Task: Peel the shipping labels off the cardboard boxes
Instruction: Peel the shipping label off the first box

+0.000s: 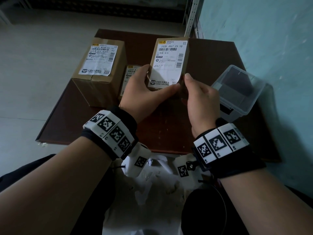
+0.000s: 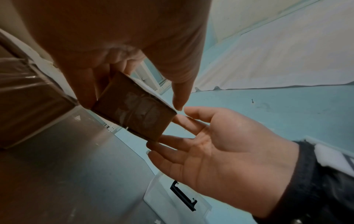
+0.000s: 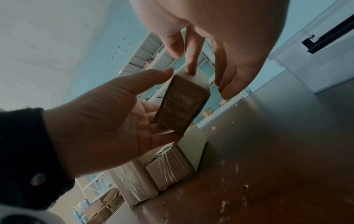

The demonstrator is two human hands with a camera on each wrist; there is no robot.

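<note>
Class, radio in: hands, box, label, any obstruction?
Left hand grips small box; right hand at its lower right corner. Label fully stuck. Nothing blocking.

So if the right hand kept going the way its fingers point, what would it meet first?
The small held box: the right hand already has its fingertips at the box's right edge, by the lower corner of the label. Whether they touch it yet is unclear.

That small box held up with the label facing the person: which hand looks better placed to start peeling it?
Probably the right hand: its thumb sits at the label's lower right corner, while the left hand grips the held box.
</note>
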